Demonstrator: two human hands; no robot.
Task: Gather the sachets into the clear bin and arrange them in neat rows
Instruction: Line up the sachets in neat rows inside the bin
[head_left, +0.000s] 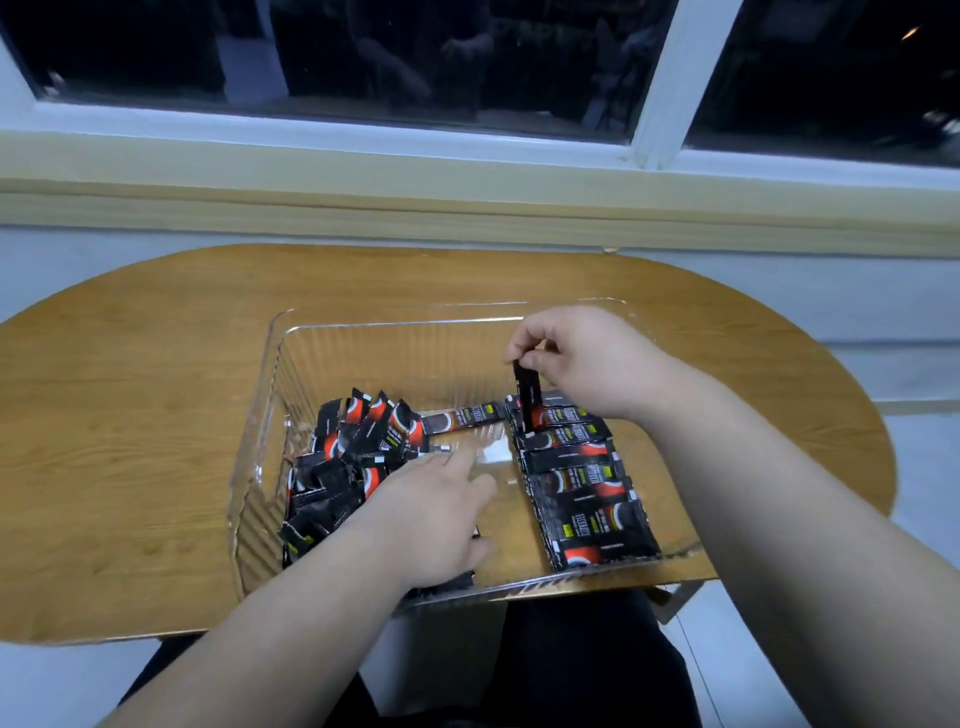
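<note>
Head: open strip between sachets (587, 483)

Home-like room: wooden table (156, 415) beneath dark window (395, 57).

We can read no text for certain. The sachets (587, 499) in the row on the right carry white lettering running along their length, beside a small yellow-green patch and a red and white emblem, but the letters are too blurred for us to spell out. The heaped sachets on the left show the same print, equally unreadable. The upright sachet (527, 397) pinched by the right hand (582, 358) shows us only a dark face.
</note>
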